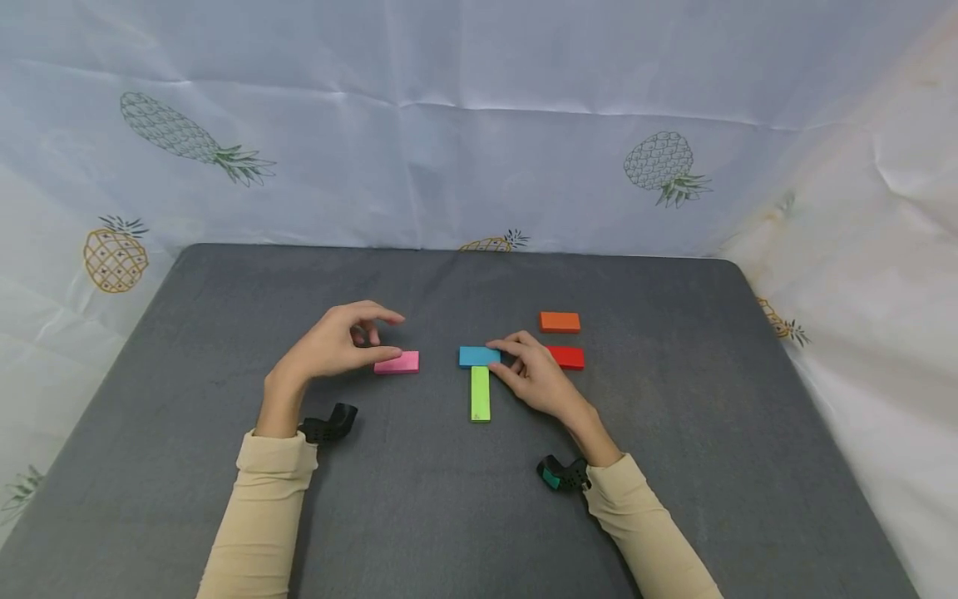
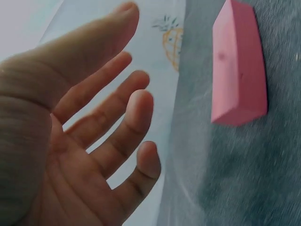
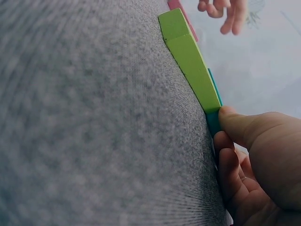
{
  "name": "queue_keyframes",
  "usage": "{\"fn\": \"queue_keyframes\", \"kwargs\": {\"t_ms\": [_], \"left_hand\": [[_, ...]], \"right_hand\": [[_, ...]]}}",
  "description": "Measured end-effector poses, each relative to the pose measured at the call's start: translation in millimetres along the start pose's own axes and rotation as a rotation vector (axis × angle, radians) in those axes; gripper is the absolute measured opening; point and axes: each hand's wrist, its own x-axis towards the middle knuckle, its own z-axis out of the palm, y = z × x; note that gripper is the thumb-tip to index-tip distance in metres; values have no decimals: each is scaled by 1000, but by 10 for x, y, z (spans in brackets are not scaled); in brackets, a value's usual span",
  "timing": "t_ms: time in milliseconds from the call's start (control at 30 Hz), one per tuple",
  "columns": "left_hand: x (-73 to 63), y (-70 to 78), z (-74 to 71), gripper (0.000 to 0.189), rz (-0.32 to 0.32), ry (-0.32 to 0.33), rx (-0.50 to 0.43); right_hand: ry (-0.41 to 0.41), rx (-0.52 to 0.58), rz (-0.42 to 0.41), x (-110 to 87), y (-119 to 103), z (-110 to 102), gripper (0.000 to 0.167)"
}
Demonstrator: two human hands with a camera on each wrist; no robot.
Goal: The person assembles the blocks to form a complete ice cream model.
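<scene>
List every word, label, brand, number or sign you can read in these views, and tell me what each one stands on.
Readable text: none in any view.
Green block: a tiny dark mark at the end nearest the person, too small to read.
Pink block: faint dark spots, no letters to make out.
Cloth behind the table: printed pineapples, pictures only.

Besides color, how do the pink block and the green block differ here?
Direction: the pink block lies sideways on the table, while the green block runs front to back. Contact: the pink block sits apart from other blocks, while the green block's far end meets the blue block. Both are oblong and lie flat.
</scene>
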Motion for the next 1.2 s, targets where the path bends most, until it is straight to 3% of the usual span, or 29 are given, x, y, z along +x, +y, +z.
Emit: {"fn": "queue_keyframes", "kwargs": {"t_ms": [300, 567, 900, 1200], "left_hand": [[-84, -76, -88, 49, -60, -82, -5], [-100, -180, -78, 46, -28, -122, -49], [-123, -330, -4, 36, -9, -112, -79], [-136, -363, 45, 36, -24, -119, -80]], "right_hand": [[-5, 6, 14, -1, -9, 1, 35], [5, -7, 9, -4, -11, -4, 35], [-1, -1, 12, 1, -13, 5, 35], [4, 0, 4, 0, -9, 6, 35]]}}
